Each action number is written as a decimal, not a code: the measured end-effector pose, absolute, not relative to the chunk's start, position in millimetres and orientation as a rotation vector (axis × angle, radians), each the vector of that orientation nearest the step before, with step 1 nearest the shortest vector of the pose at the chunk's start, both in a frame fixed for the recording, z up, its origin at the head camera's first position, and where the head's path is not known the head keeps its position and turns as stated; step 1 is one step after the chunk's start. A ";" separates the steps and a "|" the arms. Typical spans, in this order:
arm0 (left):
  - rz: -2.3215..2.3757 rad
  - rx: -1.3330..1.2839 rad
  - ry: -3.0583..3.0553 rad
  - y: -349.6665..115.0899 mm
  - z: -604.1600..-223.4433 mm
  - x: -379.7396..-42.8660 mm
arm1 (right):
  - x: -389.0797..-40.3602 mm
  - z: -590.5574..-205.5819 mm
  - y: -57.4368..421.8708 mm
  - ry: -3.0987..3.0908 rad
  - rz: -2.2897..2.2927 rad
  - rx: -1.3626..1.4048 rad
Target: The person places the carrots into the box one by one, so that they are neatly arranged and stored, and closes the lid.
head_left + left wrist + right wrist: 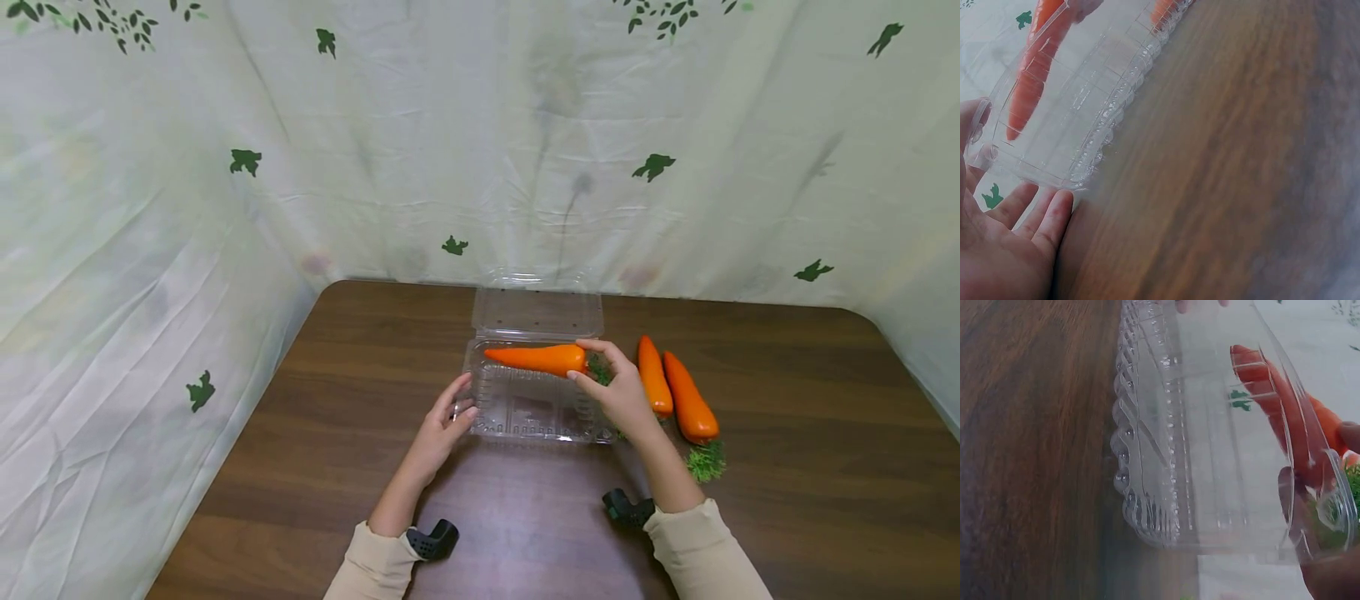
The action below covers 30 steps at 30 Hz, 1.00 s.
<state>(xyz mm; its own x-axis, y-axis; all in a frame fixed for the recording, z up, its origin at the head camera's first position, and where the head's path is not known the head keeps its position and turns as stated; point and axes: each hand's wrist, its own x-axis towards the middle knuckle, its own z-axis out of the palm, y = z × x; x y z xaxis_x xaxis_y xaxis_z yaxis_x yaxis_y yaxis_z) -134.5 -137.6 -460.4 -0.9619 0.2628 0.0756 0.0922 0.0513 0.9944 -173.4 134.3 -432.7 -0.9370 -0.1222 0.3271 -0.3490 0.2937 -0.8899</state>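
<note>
In the head view my right hand [626, 396] pinches an orange carrot [534, 359] by its thick end, between thumb and fingers. The carrot lies crosswise over the back part of a clear plastic clamshell container [536, 417], its tip to the left and green top [598, 367] under the hand. My left hand [438, 429] is at the container's left end, fingers spread and lightly bent. In the left wrist view, the left fingertips [1060, 203] meet the outside of the container's end wall. Through the clear plastic, the right wrist view shows the carrot [1272, 403] too.
The container's raised lid [536, 310] leans back toward the leaf-printed curtain [495, 167]. To the right, two more carrots, one nearer [654, 379] and one farther right [690, 400], lie on the brown wooden table [300, 467]. Each wrist wears a black device [435, 540].
</note>
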 end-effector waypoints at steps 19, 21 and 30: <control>2.064 0.376 2.198 -136.9 -459.9 -133.9 | -185.3 -435.0 121.2 -2.609 1.654 0.446; 2.064 0.375 2.201 -137.0 -460.2 -134.0 | -186.3 -435.5 120.4 -2.624 1.642 0.452; 2.050 0.390 2.211 -137.3 -460.4 -134.4 | -190.0 -437.1 120.7 -2.654 1.638 0.390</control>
